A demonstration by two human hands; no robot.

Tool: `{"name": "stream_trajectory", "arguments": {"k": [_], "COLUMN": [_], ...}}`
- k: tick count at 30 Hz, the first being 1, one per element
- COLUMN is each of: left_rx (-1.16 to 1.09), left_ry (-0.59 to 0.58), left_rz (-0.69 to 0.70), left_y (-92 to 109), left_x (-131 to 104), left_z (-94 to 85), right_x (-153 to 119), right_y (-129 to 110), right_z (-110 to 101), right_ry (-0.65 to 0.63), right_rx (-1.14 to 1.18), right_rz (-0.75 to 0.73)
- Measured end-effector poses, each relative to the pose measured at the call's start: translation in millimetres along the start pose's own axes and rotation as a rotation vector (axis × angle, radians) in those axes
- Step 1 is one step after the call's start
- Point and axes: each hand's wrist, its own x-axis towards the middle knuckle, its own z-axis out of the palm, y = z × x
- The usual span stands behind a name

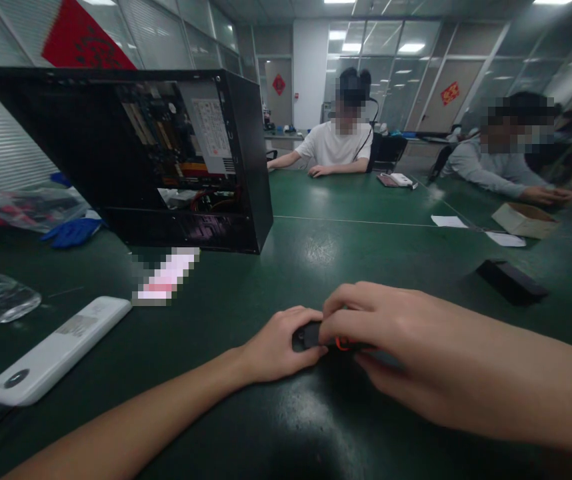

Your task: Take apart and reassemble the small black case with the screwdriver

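Note:
Low in the middle of the view, my left hand [283, 343] lies at the green table, thumb and fingers curled round one end of a small black object [309, 338]. An orange ring shows on the object farther right. My right hand [391, 333] reaches in from the right, its fingers closed over the other end from above. Both hands hide most of the object, so its kind cannot be made out. An open-sided black computer case [246, 167] stands beyond my hands to the left, with boards, cables and a labelled power supply inside.
On the left lie a white power strip [61, 350], a clear plastic bottle [1, 293] and a blue glove [71, 231]. A black box [512, 281] and an open cardboard box [526, 221] sit on the right. Two people sit across the green table [311, 267].

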Motion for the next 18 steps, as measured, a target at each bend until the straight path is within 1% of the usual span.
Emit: {"name": "stream_trajectory", "arguments": {"k": [5,7,9,10,12,15,18], "left_rx": [0.0,0.006,0.01,0.009,0.002,-0.014,-0.025], "left_ry": [0.017,0.012,0.006,0.003,0.001,0.011,0.002], "left_rz": [-0.004,-0.009,-0.02,-0.026,-0.035,-0.038,-0.043], "left_y": [-1.0,-0.1,1.4,2.1,3.0,2.6,1.6], "left_x": [-0.7,-0.6,-0.3,-0.1,0.1,0.1,-0.3], "left_z": [0.1,-0.5,-1.2,-1.5,-1.6,-1.1,-0.5], "right_x": [5.4,8.5,8.7,7.6,3.6,-3.4,-5.8], "right_y": [9.9,14.8,17.4,17.5,15.8,10.1,5.2], "right_z": [10.3,14.1,15.4,14.9,11.8,5.2,3.2], "right_ry": [0.135,0.176,0.201,0.206,0.192,0.108,0.038], "right_rx": [-0.255,-0.389,-0.468,-0.469,-0.398,-0.226,-0.085], "right_rz": [0.124,0.18,0.221,0.221,0.178,0.101,0.086]}}
